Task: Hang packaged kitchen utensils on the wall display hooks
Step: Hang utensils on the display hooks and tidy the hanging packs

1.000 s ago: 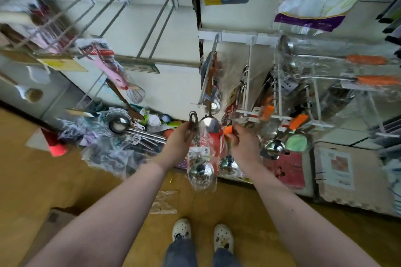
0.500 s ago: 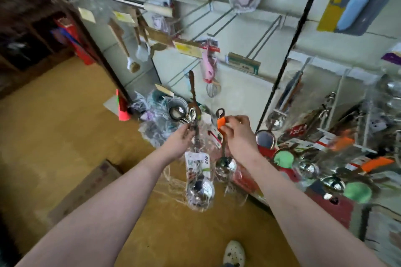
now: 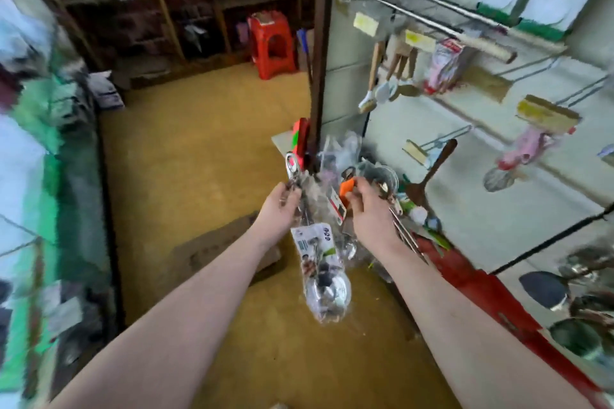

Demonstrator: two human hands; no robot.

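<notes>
Two hands, two packed utensils, both held near centre above floor, neither on a hook. Left hand grasps steel handle of ladle pack, which hangs toward 6 o'clock. One card label on it, print too blurred to read. Right hand pinches orange-handled pack, just at 3 o'clock of first. Hooks on wall at 2–3 o'clock; pile of utensils at wall foot. One red stool at 12 o'clock. Since 0.5 s ago: view swung left, stool newly seen, both grasps unchanged.

The view has swung left (the held packaged utensils with it).
</notes>
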